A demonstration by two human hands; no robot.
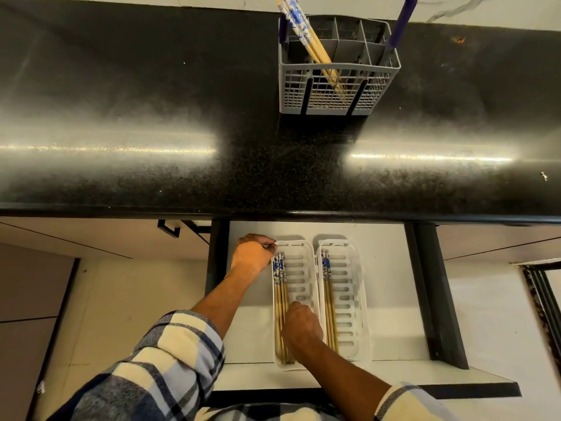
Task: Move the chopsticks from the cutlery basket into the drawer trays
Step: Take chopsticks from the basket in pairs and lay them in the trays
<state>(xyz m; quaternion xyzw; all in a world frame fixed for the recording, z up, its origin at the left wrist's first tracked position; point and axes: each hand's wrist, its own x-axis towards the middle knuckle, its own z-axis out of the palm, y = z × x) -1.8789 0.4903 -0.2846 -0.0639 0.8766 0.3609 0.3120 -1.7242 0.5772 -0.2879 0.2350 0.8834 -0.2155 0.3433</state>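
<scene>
A grey cutlery basket (pixel 338 86) with a purple handle stands on the black counter and holds a few blue-patterned wooden chopsticks (pixel 306 34). Below it, the open drawer (pixel 388 299) holds two white slotted trays. The left tray (pixel 299 268) has several chopsticks (pixel 280 287) along its left side. The right tray (pixel 349 287) has chopsticks (pixel 329 299) on its left side too. My left hand (pixel 253 256) pinches the far left corner of the left tray. My right hand (pixel 302 326) rests curled on the chopsticks in the left tray; whether it grips them I cannot tell.
The glossy black counter (pixel 182 132) stretches across the view with bright reflections. A black cabinet handle (pixel 168 227) sits to the left of the drawer. The drawer's dark rail (pixel 437 299) runs along its right side. Pale floor tiles lie below.
</scene>
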